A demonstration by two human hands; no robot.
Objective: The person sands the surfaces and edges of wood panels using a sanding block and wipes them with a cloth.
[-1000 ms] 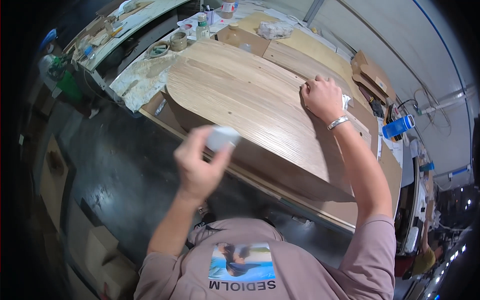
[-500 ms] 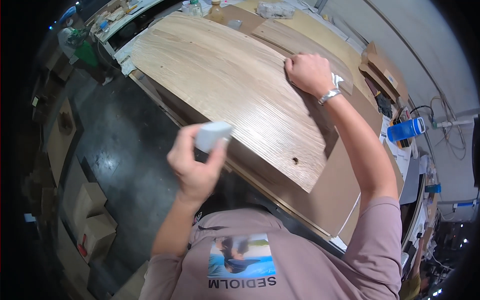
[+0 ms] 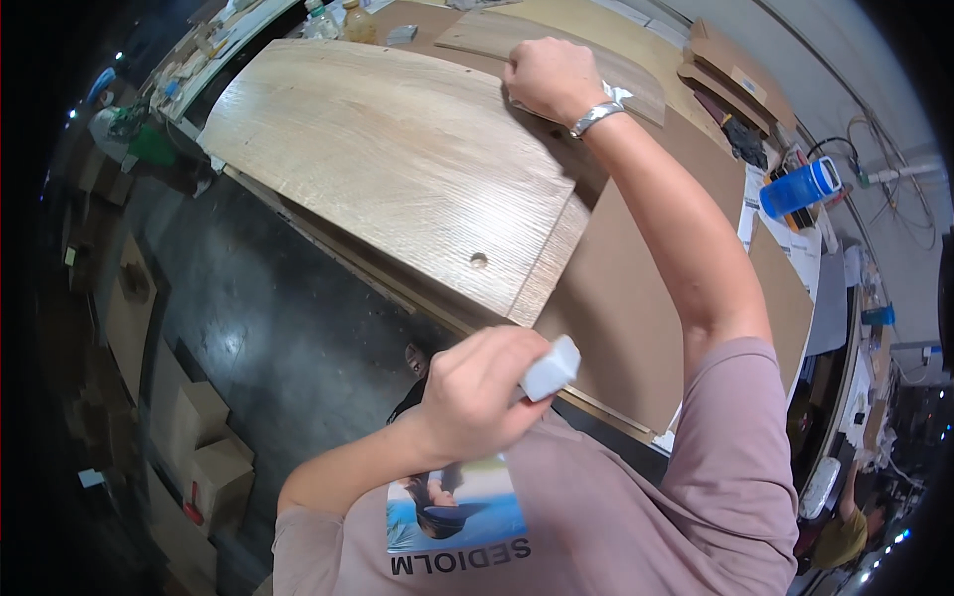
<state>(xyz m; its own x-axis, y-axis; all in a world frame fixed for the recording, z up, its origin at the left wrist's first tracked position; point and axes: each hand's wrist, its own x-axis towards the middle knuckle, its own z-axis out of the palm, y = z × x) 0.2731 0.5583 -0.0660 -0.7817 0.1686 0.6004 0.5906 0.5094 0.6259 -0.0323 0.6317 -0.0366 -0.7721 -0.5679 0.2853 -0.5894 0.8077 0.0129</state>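
My left hand (image 3: pixel 475 395) is closed around a small white block (image 3: pixel 553 370), held in front of my chest, apart from the wood. At the far side, my right hand (image 3: pixel 553 79) has its fingers curled over the edge of a large wood-grain panel (image 3: pixel 388 159). The panel is tilted, with its near corner raised above the brown board (image 3: pixel 626 328) beneath. A round hole (image 3: pixel 479 260) shows near its right end. Something white, perhaps a scrap of cloth (image 3: pixel 616 94), shows by my right wrist.
Another wood-grain panel (image 3: pixel 636 84) lies behind my right hand. A blue bottle (image 3: pixel 793 189) and open cardboard boxes (image 3: pixel 733 72) stand at the right. Clear and amber bottles (image 3: pixel 359 22) are at the back. Cardboard boxes (image 3: pixel 221 479) sit on the floor at left; a person (image 3: pixel 149 139) is beyond.
The panel has shifted left and away from me, with my right hand on its edge. My left hand has moved right and nearer my chest with the white block.
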